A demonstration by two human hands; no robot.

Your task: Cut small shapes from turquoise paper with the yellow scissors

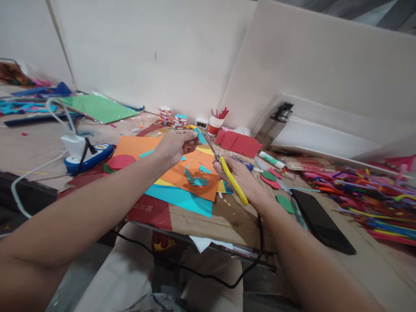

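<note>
Between the fingertips of my left hand [177,146] is a small piece of blue paper [199,136], held up above the table. My right hand [238,175] grips scissors [234,181] with yellow handles. Their blades point up and away, right beside the blue piece; I cannot tell whether they touch it. Below my hands lie orange paper sheets [169,177] with blue scraps [196,178] on top. A larger blue sheet [185,201] and some yellow paper stick out from under the orange.
A power strip [89,158] with a white plug stands left. At the back are a cup of red sticks [216,123] and red paper [238,144]. A glue stick [271,160], a phone [321,221] and many pipe cleaners [373,201] lie right. A black cable hangs at the front edge.
</note>
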